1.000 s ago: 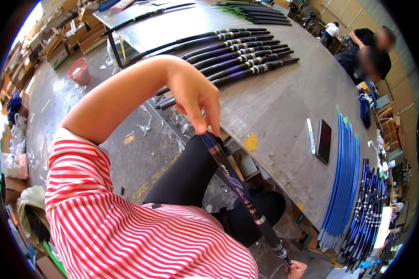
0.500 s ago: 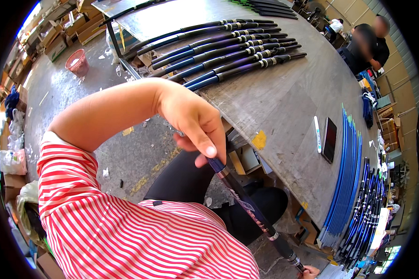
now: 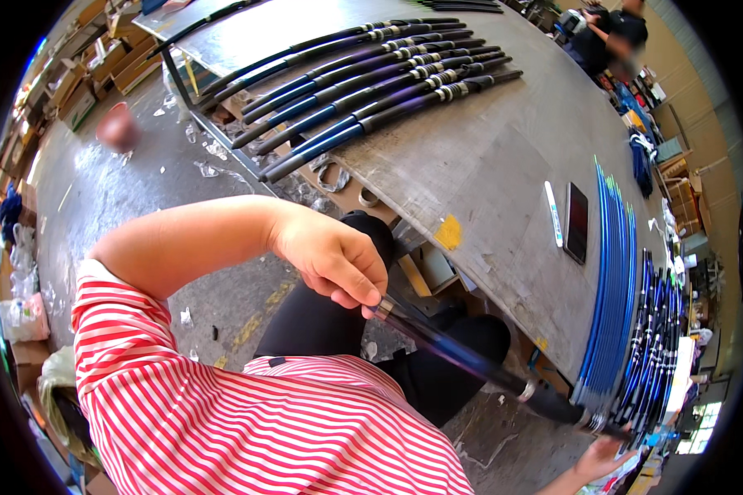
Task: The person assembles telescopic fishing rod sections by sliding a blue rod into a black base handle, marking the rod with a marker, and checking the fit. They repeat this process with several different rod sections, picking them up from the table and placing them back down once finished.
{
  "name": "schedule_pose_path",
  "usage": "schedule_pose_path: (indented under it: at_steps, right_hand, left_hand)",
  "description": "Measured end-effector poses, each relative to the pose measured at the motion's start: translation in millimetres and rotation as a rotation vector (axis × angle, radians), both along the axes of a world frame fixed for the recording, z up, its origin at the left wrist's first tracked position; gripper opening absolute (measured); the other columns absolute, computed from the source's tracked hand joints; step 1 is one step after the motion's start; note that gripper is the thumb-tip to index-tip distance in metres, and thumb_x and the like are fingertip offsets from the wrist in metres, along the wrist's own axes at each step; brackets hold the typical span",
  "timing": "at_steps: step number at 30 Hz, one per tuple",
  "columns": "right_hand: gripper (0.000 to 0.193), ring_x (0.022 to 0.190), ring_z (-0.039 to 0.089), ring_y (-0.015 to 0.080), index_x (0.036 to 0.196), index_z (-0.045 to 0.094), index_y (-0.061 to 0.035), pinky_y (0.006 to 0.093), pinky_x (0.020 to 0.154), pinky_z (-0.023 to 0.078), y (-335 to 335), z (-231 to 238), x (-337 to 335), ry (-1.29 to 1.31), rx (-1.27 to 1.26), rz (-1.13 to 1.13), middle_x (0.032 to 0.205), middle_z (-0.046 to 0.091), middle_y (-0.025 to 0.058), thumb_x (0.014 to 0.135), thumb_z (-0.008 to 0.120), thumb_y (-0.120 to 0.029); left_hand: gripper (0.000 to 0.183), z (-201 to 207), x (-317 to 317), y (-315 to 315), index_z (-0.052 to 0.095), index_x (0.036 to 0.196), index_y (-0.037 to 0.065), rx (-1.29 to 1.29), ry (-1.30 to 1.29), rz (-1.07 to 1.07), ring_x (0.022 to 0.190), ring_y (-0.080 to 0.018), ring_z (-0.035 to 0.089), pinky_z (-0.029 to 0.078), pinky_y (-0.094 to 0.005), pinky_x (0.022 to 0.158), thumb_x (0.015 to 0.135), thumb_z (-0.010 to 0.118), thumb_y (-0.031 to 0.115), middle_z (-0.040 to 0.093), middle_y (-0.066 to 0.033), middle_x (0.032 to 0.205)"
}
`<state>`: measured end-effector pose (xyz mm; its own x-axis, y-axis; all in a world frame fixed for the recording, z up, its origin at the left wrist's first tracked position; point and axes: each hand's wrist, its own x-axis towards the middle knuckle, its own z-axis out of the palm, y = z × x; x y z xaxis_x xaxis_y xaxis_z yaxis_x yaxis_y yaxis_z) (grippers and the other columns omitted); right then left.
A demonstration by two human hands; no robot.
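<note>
A thick dark fishing rod [image 3: 470,360] with blue-purple sheen and silver rings slants across my lap, down to the lower right. My left hand [image 3: 332,257] is closed around its upper end, thumb on top. At the lower right, my right hand [image 3: 600,460] holds the butt end, its fingers partly hidden by the rod and slightly blurred. Several similar rods [image 3: 404,76] lie side by side at the far left of the grey table [image 3: 504,181]. A row of thin blue rod sections [image 3: 609,289] with green tips lies along its right side.
Beside the blue sections lie a black phone [image 3: 577,223], a white marker [image 3: 553,213] and a bundle of darker rods [image 3: 645,330]. The table edge runs just beyond my knees. A red basket [image 3: 117,128] stands on the littered floor. Another person [image 3: 611,37] is at the far right.
The rod has swung to a flatter slant, its butt end moving right and up with my right hand. My left hand has closed more fully on the upper end. My view has shifted slightly.
</note>
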<state>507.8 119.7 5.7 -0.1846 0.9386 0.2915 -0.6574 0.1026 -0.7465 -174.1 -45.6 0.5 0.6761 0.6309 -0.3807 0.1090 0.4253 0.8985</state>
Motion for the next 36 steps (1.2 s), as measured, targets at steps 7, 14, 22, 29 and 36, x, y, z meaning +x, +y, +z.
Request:
schedule_pose_path:
  at_steps: [7, 14, 22, 29, 36]
  right_hand:
    - [0.060, 0.130, 0.027, 0.0230, 0.137, 0.018, 0.0032, 0.0353, 0.104, 0.024, 7.4, 105.8, -195.7, -0.359, 0.306, 0.149, 0.141, 0.026, 0.0158, 0.095, 0.034, -0.036]
    - [0.077, 0.111, 0.049, 0.0258, 0.135, 0.023, -0.0019, 0.0358, 0.096, 0.035, -41.0, 72.6, -389.5, -0.521, 0.503, 0.372, 0.122, 0.049, 0.0191, 0.077, 0.069, -0.025]
    - [0.025, 0.078, 0.063, 0.0166, 0.098, 0.045, 0.0029, 0.0261, 0.072, 0.052, -45.0, 31.0, -405.5, -0.515, 0.170, 0.677, 0.092, 0.060, 0.0139, 0.080, 0.061, 0.002]
    - [0.035, 0.088, 0.062, 0.0204, 0.096, 0.043, -0.0008, 0.0321, 0.080, 0.051, -38.8, 43.1, -403.3, -0.590, 0.181, 0.696, 0.094, 0.063, 0.0167, 0.071, 0.067, 0.009]
    - [0.033, 0.085, 0.063, 0.0216, 0.096, 0.042, -0.0020, 0.0300, 0.074, 0.053, -27.6, 47.6, -396.8, -0.551, 0.113, 0.602, 0.089, 0.062, 0.0183, 0.073, 0.064, 0.009]
  left_hand:
    - [0.029, -20.7, 48.7, 12.2, 0.049, 0.099, -0.001, -0.089, -0.347, 0.075, 0.052, -0.0015, 0.026, 0.021, -0.0176, 0.043, 0.095, 0.041, 0.026, 0.028, 0.0078, 0.062]
    - [0.029, -14.3, 105.5, 33.2, 0.048, 0.097, 0.003, 0.295, -0.642, 0.304, 0.047, -0.0057, 0.026, 0.022, -0.0215, 0.044, 0.094, 0.042, 0.030, 0.034, 0.0042, 0.058]
    - [0.033, -18.1, 119.1, 36.4, 0.047, 0.087, 0.005, 0.335, -0.538, 0.446, 0.044, -0.0043, 0.025, 0.020, -0.0201, 0.042, 0.096, 0.034, 0.035, 0.029, 0.0058, 0.055]
    - [0.032, -26.7, 121.1, 30.9, 0.045, 0.087, 0.007, 0.274, -0.631, 0.451, 0.044, -0.0043, 0.023, 0.018, -0.0202, 0.042, 0.096, 0.036, 0.035, 0.029, 0.0058, 0.055]
    - [0.035, -5.4, 119.4, 26.1, 0.048, 0.109, 0.001, 0.186, -0.593, 0.561, 0.045, -0.0042, 0.023, 0.018, -0.0189, 0.041, 0.095, 0.038, 0.031, 0.032, 0.0047, 0.058]
